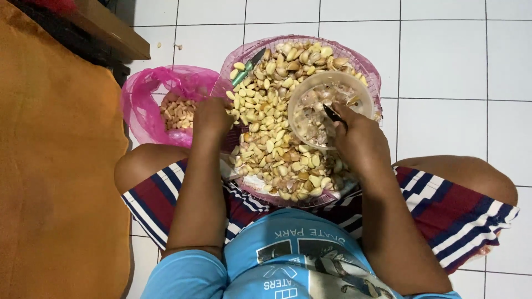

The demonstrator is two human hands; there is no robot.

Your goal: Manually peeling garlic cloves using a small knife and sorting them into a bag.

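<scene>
I sit cross-legged on a white tiled floor (443, 61) with a wide pink basket (370, 75) in front of my knees, heaped with peeled garlic cloves (271, 138). My right hand (360, 141) is closed around a small black-handled knife (334, 114), its tip reaching over the rim of a clear plastic bowl (310, 83) that sits on top of the heap at the basket's right side; the bowl holds papery skins and scraps. My left hand (210, 117) rests curled at the basket's left edge, fingers bent down among the cloves; I cannot tell whether it grips one or only touches them. A second knife with a green handle (246, 67) lies on the cloves near the basket's far left rim, apart from both hands. Just left of the basket, touching it, a pink plastic bag (145, 97) stands open with more cloves inside, close beside my left hand. Further left an orange mat (55, 166) covers the floor, and a dark wooden piece of furniture (105, 27) juts in at the top left corner. A few loose bits lie on the tiles beyond the bag. My striped shorts (449, 210) and blue shirt (288, 254) fill the bottom of the view.
</scene>
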